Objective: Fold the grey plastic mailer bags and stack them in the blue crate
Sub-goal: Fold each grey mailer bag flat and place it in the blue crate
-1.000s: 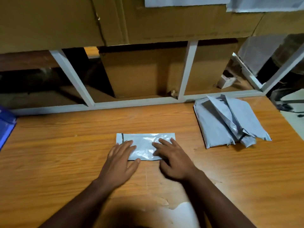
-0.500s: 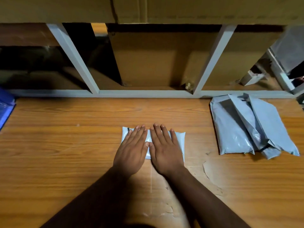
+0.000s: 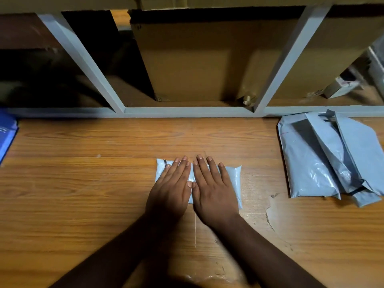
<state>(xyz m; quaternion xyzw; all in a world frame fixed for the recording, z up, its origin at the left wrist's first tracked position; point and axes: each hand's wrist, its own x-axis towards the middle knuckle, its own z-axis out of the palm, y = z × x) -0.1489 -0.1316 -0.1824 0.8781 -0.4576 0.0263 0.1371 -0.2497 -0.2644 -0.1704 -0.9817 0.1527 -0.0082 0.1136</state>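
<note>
My left hand [image 3: 171, 189] and my right hand [image 3: 214, 192] lay flat, side by side, on the small folded grey plastic mailer bag [image 3: 233, 179] in the middle of the wooden table with the orange-brown grain [image 3: 83, 204]. The fingers [image 3: 178, 167] of both hands were straight and held close together, pointing away from me, gripping nothing and only pressing the folded bag down against the tabletop; my thumbs met over the middle of it. The bag showed past my fingertips at its left and right ends. To the right, well apart from it, a loose pile of unfolded grey plastic mailer bags [image 3: 324, 159] lay near the table's far edge, several sheets overlapping at angles. At the far left edge of the view a corner of the blue plastic crate [image 3: 7, 136] showed. Behind the table ran a pale grey metal frame [image 3: 187, 112], with large brown cardboard sheets [image 3: 187, 63] standing behind it.
</note>
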